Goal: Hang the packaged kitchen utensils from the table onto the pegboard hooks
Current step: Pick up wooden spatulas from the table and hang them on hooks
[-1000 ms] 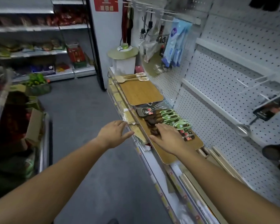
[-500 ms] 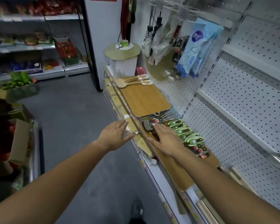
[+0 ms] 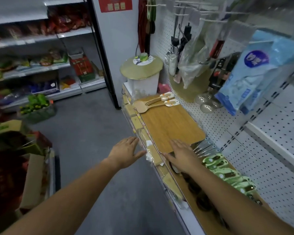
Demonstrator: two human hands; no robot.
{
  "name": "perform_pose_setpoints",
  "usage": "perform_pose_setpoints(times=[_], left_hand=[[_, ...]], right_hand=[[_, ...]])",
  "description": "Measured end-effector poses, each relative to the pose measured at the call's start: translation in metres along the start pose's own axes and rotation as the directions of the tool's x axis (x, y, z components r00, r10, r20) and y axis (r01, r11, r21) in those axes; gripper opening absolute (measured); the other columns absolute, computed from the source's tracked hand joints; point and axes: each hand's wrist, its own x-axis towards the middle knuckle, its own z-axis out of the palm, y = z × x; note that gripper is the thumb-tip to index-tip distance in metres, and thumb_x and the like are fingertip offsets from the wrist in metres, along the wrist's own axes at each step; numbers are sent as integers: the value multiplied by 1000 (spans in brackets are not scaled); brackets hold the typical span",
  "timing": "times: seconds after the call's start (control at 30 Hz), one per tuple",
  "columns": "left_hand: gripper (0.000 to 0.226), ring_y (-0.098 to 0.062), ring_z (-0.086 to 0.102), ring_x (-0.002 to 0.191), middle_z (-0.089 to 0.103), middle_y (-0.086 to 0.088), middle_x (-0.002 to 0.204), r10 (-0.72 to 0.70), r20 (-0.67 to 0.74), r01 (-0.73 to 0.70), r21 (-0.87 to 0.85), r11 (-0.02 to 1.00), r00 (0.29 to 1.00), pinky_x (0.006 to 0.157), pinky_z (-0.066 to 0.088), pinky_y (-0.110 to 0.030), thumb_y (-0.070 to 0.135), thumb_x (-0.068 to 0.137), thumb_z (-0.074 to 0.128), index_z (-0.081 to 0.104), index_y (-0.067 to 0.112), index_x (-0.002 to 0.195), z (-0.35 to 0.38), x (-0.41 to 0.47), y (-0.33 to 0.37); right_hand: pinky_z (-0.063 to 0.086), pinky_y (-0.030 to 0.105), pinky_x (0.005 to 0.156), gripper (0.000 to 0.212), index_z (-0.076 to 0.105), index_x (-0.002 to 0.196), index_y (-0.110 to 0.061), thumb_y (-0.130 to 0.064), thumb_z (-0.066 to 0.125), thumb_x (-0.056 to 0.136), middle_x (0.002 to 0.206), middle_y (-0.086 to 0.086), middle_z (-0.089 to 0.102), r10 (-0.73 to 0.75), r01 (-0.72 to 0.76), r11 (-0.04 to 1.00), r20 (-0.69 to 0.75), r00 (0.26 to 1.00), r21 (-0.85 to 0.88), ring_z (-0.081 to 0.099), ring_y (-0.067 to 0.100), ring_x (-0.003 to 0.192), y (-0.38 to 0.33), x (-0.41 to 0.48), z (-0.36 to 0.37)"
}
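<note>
Pale wooden spatulas (image 3: pixel 143 106) lie on the rectangular bamboo board's (image 3: pixel 173 129) far end; green-carded utensil packs (image 3: pixel 226 175) lie nearer, seemingly overlapping.

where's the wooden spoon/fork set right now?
Head view, centre: the wooden spoon and fork set lies across the far end of the bamboo board, just in front of the white bin and left of the pegboard.

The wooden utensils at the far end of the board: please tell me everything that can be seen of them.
The wooden utensils are pale, bare wood: a broad spoon or spatula and at least one fork; the count is unclear. Handles end in white cards with orange marks. They lie flat, side by side, on the far end of the board, heads toward the aisle, cards toward the pegboard, near the white bin.
</note>
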Motion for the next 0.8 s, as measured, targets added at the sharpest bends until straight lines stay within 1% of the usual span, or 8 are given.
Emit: perform_pose_setpoints(times=[0.07,0.13,0.23,0.37,0.4,0.5,0.67,0.8], left_hand=[[102,-17,17,150,21,0,162,1,-5,-1,-8,1000,1000,121,15,-33,81,77,5,19,18,156,-8,24,-19],[100,-18,18,149,22,-1,162,8,-17,-8,-5,1000,1000,121,16,-34,80,78,6,20,18,156,-15,51,-42],[100,-18,19,149,22,-1,162,34,-9,-34,-1,999,999,121,16,-34,80,78,5,20,18,156,-21,93,-81],[91,-18,20,149,24,-2,162,87,-7,-87,4,996,996,120,16,-33,76,87,14,21,17,155,-27,154,-143],[94,-18,21,149,24,-2,161,96,-14,-96,5,995,995,120,17,-33,78,84,11,22,17,155,-29,164,-155],[106,-19,22,148,25,-2,161,157,48,-157,-11,988,986,120,19,-34,83,75,1,22,17,155,-36,200,-201],[82,-22,26,146,26,-6,160,223,130,-228,23,973,966,118,21,-34,68,94,23,21,13,155,-49,263,-261],[78,-23,27,146,24,-5,161,275,198,-290,55,955,941,117,25,-35,63,97,29,19,12,155,-47,321,-283]], right_hand=[[10,40,124,86,16,160,-20,-75,22,94,166,2,20,5,-5,1000,-6,1000,-6,18,20,153,-5,30,-7],[9,39,124,87,17,159,-18,-75,21,93,166,2,19,26,-26,1000,-9,1000,-16,17,20,153,-10,64,-13],[10,38,124,85,17,159,-17,-73,24,95,166,2,20,61,-62,998,-15,998,-26,17,20,153,-22,114,-15],[11,37,124,83,18,159,-17,-71,27,97,166,3,21,141,-142,990,-32,990,-22,18,21,153,-44,180,-9],[11,37,124,83,18,159,-16,-70,28,97,166,4,21,155,-156,988,-33,987,-23,18,21,153,-49,192,-8],[12,37,125,82,19,159,-14,-68,30,98,165,7,22,257,-257,966,2,966,30,18,22,153,-73,233,1],[16,37,124,81,23,157,-12,-67,32,98,164,8,26,360,-361,929,28,933,81,22,24,151,-107,296,21],[17,36,122,77,27,156,-13,-64,37,99,162,8,30,420,-421,900,34,907,109,24,24,151,-111,342,29]])
